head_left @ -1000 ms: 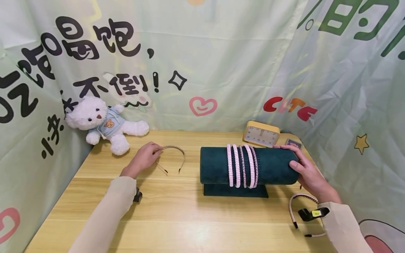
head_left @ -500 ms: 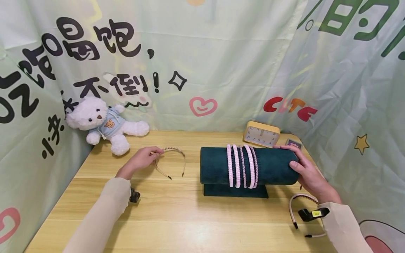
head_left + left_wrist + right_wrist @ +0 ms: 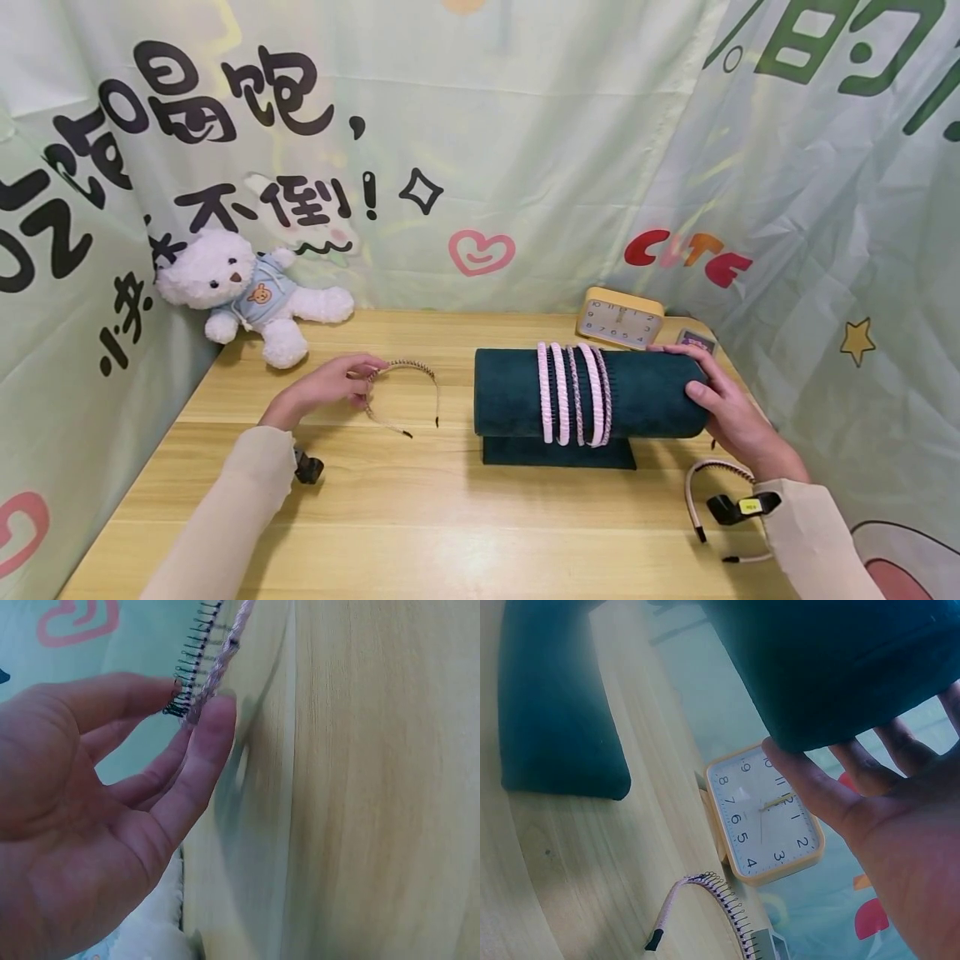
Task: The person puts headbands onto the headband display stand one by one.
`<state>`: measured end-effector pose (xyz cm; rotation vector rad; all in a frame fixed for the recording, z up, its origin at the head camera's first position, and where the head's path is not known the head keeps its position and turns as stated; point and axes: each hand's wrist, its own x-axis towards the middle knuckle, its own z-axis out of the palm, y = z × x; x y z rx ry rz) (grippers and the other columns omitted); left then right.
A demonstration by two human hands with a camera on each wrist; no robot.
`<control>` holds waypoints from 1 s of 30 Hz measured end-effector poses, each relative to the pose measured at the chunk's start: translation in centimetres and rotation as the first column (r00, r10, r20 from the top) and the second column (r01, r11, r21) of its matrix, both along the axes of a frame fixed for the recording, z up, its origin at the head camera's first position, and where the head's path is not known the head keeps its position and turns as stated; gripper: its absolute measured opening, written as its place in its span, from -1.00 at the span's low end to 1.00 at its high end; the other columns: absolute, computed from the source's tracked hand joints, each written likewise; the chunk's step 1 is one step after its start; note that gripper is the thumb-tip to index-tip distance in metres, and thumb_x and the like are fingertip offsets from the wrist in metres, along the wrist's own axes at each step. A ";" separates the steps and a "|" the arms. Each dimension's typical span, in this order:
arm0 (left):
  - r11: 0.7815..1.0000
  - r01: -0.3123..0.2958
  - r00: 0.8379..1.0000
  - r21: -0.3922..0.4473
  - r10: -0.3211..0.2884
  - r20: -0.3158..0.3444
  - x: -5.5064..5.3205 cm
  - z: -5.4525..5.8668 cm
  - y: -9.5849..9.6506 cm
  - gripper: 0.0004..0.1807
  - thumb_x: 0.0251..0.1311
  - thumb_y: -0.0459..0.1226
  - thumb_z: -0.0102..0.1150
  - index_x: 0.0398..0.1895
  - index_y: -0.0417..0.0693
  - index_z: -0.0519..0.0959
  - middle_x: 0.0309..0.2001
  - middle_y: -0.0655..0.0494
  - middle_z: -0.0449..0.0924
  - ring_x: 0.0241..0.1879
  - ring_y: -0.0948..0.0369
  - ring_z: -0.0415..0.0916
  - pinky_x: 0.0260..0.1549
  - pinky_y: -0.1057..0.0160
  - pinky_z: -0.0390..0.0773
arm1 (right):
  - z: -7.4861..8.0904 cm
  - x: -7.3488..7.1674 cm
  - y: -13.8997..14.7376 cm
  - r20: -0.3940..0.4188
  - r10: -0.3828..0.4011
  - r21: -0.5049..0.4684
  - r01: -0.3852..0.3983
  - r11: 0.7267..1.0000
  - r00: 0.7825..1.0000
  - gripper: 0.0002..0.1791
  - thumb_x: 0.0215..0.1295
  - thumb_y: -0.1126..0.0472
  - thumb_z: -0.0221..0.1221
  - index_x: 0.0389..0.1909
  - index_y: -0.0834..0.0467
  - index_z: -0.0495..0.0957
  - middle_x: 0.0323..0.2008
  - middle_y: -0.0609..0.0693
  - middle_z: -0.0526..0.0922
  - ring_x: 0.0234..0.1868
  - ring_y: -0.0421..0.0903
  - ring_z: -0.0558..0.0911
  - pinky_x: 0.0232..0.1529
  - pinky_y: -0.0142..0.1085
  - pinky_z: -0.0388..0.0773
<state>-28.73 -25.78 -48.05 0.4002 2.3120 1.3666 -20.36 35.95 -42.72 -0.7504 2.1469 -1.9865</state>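
My left hand (image 3: 333,385) pinches a thin, braided pink headband (image 3: 411,365) by one side of its arch, near the table's middle left. In the left wrist view, thumb and fingers meet on the braid (image 3: 225,656), whose inner side carries a row of dark wire teeth. On the right stands a dark green velvet headband stand (image 3: 510,392), a padded roll on a flat base. Around the roll sit several pink and braided headbands (image 3: 559,400). My right hand (image 3: 723,404) holds the roll's right end, thumb in front and fingers over the back.
Beneath my right wrist lies another headband (image 3: 690,496). The right wrist view shows a toothed headband (image 3: 724,896) near the yellow clock (image 3: 765,814). A white teddy bear (image 3: 266,296) sits at the back left. A small grey item (image 3: 696,340) lies by the clock.
My left hand has drawn back left and nearer to me, bringing the pinched headband a little nearer and turning it slightly. My right hand and the stand have stayed put.
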 end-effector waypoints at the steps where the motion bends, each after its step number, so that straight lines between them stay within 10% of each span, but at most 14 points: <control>1: 1.000 0.009 1.000 0.008 -0.009 0.008 0.1 0.0 -0.1 -0.48 0.57 -0.46 0.04 0.54 -0.36 0.39 0.37 -0.50 0.45 -0.10 0.04 0.72 -0.07 0.13 0.78 | 0.0 0.0 0.0 0.001 0.002 0.000 -0.002 1.000 1.000 -0.45 0.79 0.20 -0.21 0.69 0.10 0.13 0.58 -0.21 0.37 0.38 -0.25 0.49 0.23 -0.37 0.66; 30: 0.991 0.029 0.989 0.131 -0.048 0.140 2.0 -0.8 -1.8 -0.56 0.65 -0.37 0.08 0.45 -0.41 0.37 0.13 -0.34 0.57 -0.12 0.08 0.68 -0.08 0.14 0.82 | 0.1 0.2 -0.1 0.003 -0.007 -0.001 0.007 1.000 1.000 -0.44 0.79 0.19 -0.19 0.69 0.11 0.12 0.61 -0.16 0.35 0.40 -0.22 0.47 0.23 -0.36 0.66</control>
